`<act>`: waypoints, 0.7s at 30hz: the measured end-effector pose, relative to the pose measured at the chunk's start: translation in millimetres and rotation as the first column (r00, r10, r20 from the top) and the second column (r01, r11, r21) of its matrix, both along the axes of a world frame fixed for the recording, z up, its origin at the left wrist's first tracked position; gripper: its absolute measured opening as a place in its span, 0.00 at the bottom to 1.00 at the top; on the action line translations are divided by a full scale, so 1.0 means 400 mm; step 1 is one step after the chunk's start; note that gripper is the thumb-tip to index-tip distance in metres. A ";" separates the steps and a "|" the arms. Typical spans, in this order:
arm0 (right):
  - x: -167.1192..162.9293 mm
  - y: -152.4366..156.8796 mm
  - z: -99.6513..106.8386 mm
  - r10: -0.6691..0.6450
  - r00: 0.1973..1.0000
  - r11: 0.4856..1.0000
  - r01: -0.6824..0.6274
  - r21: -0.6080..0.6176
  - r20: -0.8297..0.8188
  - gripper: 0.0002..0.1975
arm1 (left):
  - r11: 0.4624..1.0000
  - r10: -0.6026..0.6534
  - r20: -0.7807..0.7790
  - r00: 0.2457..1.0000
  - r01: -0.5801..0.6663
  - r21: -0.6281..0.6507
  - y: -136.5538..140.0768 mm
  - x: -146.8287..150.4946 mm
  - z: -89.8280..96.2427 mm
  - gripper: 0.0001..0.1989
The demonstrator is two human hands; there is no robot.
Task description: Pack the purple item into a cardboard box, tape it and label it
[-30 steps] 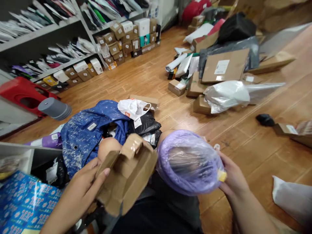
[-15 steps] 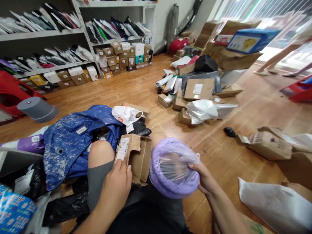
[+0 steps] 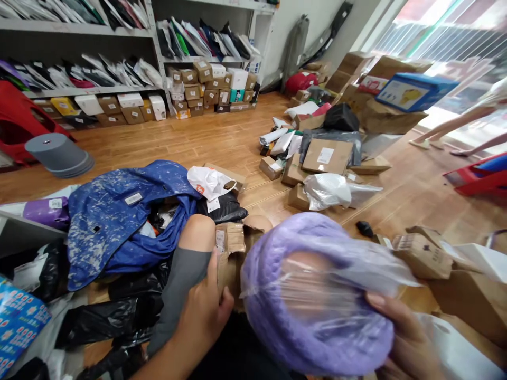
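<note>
My right hand [image 3: 410,343] grips a round purple fluffy item wrapped in clear plastic [image 3: 317,295], raised close to the camera at lower centre. My left hand [image 3: 204,316] holds an opened brown cardboard box [image 3: 233,248] resting on my lap between my knees. The box's flaps stand open and a white label shows on one flap. The purple item hides the box's right side.
A blue speckled bag [image 3: 127,211] and black plastic bags [image 3: 119,316] lie to my left. Parcels and boxes [image 3: 325,158] are scattered on the wooden floor ahead. Shelves [image 3: 119,53] full of packages line the back wall. Torn cardboard boxes [image 3: 435,258] sit at right.
The purple wrapped item rose toward the camera and now looks much larger. The cardboard box sank lower onto my lap. The view tilted up and to the right.
</note>
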State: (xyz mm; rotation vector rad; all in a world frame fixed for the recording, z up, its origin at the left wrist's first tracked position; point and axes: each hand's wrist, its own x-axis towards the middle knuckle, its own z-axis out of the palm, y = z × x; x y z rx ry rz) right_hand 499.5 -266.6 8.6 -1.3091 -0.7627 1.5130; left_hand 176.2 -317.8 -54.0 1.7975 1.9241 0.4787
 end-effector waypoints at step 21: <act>-0.171 0.055 -0.008 0.117 0.980 0.981 -0.139 0.135 0.161 0.40 | 0.974 -0.206 -0.400 0.893 0.227 0.003 0.263 -0.018 0.122 0.30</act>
